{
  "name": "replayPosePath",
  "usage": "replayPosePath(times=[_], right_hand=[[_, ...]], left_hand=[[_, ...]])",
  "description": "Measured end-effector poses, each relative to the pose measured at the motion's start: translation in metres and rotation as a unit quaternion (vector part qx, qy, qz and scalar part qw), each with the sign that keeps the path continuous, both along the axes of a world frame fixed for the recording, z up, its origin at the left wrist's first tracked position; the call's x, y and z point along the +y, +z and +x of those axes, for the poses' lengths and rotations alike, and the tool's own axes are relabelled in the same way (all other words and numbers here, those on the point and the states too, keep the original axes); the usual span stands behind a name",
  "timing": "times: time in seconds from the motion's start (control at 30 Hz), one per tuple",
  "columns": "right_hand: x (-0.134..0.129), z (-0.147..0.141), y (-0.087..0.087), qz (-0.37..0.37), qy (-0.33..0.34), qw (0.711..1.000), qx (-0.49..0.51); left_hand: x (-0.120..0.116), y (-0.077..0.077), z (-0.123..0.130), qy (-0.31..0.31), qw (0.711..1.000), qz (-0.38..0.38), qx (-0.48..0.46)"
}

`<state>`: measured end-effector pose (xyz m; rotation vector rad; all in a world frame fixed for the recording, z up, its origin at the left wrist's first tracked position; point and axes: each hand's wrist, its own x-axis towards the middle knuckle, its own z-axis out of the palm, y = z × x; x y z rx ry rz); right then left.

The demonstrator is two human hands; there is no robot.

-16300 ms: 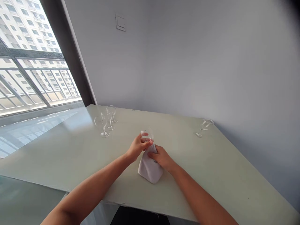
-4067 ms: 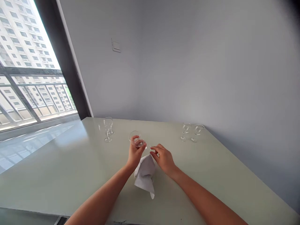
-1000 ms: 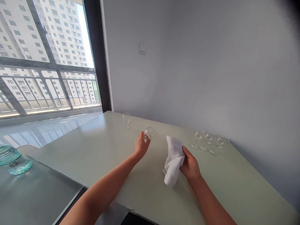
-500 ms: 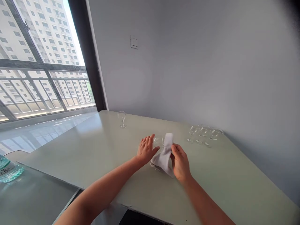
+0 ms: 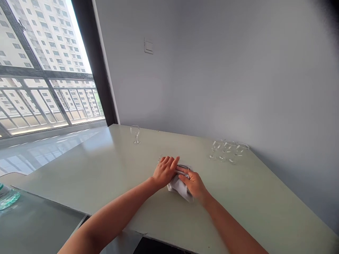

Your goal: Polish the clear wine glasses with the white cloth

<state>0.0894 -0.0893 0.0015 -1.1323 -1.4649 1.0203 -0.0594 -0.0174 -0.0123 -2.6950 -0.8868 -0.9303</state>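
Observation:
My left hand (image 5: 165,172) is closed round a clear stemmed glass (image 5: 184,165), which lies on its side just above the table. Its foot shows to the left of my fingers and its bowl points right. My right hand (image 5: 194,184) grips a white cloth (image 5: 178,187) and presses it at the bowl, with the fingers reaching to the mouth of the glass. Part of the cloth hangs below both hands. Most of the stem and bowl is hidden by my hands.
One stemmed glass (image 5: 135,131) stands upright at the back left of the pale table (image 5: 119,169). Three more glasses (image 5: 229,146) stand together at the back right, near the grey wall. A clear bottle (image 5: 9,198) is at the far left on a lower glass surface.
My right hand has moved left and brought the cloth down from beside the glass onto its bowl. My left hand still holds the glass. The view has shifted slightly.

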Motion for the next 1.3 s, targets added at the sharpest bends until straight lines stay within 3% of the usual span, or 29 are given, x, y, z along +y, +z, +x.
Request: replayPosePath(times=[0.2,0.3,0.5,0.6,0.67,0.77,0.8,0.83,0.9,0.97,1.03,1.1,1.2,1.3], right_hand=[[-0.001,0.007,0.008,0.002,0.047,0.998,-0.032],[-0.002,0.008,0.009,0.020,0.030,0.997,-0.063],[0.000,0.017,0.009,-0.086,-0.010,0.991,0.101],[-0.001,0.023,0.014,-0.080,0.030,0.994,0.074],[-0.003,0.025,0.017,-0.033,0.056,0.998,-0.007],[-0.004,0.027,0.019,0.005,0.095,0.992,-0.084],[-0.003,0.027,0.018,-0.001,0.099,0.991,-0.088],[-0.002,0.028,0.016,-0.012,0.093,0.992,-0.083],[0.001,0.027,0.010,-0.048,0.055,0.997,-0.037],[0.004,0.026,0.004,-0.094,0.017,0.994,0.049],[0.005,0.023,0.001,-0.129,0.006,0.983,0.130],[0.004,0.020,0.002,-0.125,0.022,0.982,0.138],[0.000,0.019,0.006,-0.045,0.071,0.996,0.015],[0.000,0.024,0.009,0.057,0.107,0.988,-0.096]], left_hand=[[0.003,0.008,-0.006,-0.033,0.996,-0.072,-0.028],[0.003,0.011,-0.009,-0.045,0.991,-0.124,-0.004],[-0.001,0.030,-0.013,-0.009,0.994,-0.101,-0.033],[0.004,0.032,-0.018,-0.030,0.990,-0.132,-0.036],[0.009,0.031,-0.024,-0.053,0.975,-0.214,-0.037],[0.014,0.034,-0.030,-0.146,0.900,-0.408,0.040],[0.013,0.035,-0.031,-0.169,0.875,-0.448,0.068],[0.012,0.036,-0.031,-0.171,0.870,-0.456,0.080],[0.007,0.037,-0.026,-0.116,0.921,-0.369,0.054],[0.002,0.034,-0.020,-0.047,0.977,-0.208,0.015],[0.000,0.031,-0.015,-0.024,0.995,-0.092,0.014],[0.002,0.028,-0.015,-0.032,0.996,-0.078,0.024],[0.008,0.028,-0.022,-0.057,0.980,-0.190,0.010],[0.010,0.034,-0.029,-0.113,0.908,-0.404,0.008]])
